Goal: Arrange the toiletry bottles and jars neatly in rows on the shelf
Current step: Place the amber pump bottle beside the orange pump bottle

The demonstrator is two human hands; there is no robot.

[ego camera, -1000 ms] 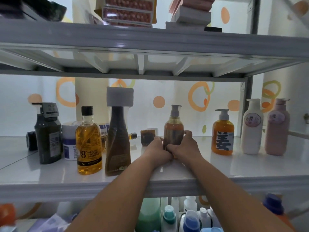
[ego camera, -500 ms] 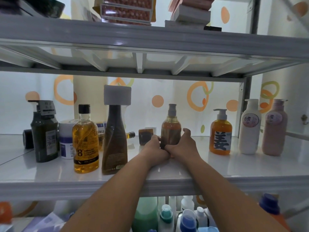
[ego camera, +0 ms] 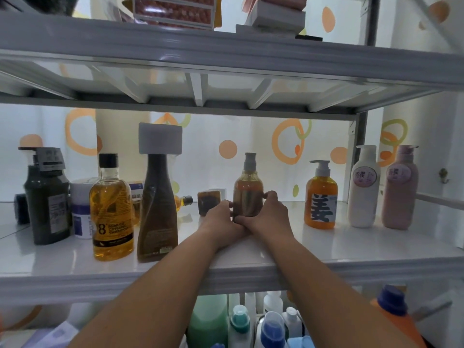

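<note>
an amber pump bottle [ego camera: 248, 189] stands upright near the middle of a glossy white shelf [ego camera: 376, 244], set back from the near edge. both hands are wrapped around its lower half: the left hand [ego camera: 221, 217] curls against its left side, the right hand [ego camera: 270, 213] against its right, thumbs meeting in front at the base. both forearms reach in over the shelf's near edge.

just left of the left hand, farther back, lies a small brown jar [ego camera: 208, 200] with a white cap. further left stand a tall brown bottle [ego camera: 157, 212] with a white block cap, a clear golden shampoo bottle [ego camera: 111, 217] with a black cap, a white tub [ego camera: 81, 209] and a dark green pump bottle [ego camera: 46, 204].

to the right stand an orange pump bottle [ego camera: 321, 199], then a white bottle [ego camera: 364, 189] and a pink bottle [ego camera: 400, 192] side by side, in a loose row.

behind the shelf hangs a pale backlit curtain [ego camera: 251, 136] with orange and green circles. a grey shelf above [ego camera: 226, 54] carries boxes. below, more bottles [ego camera: 251, 327] crowd a lower level.
</note>
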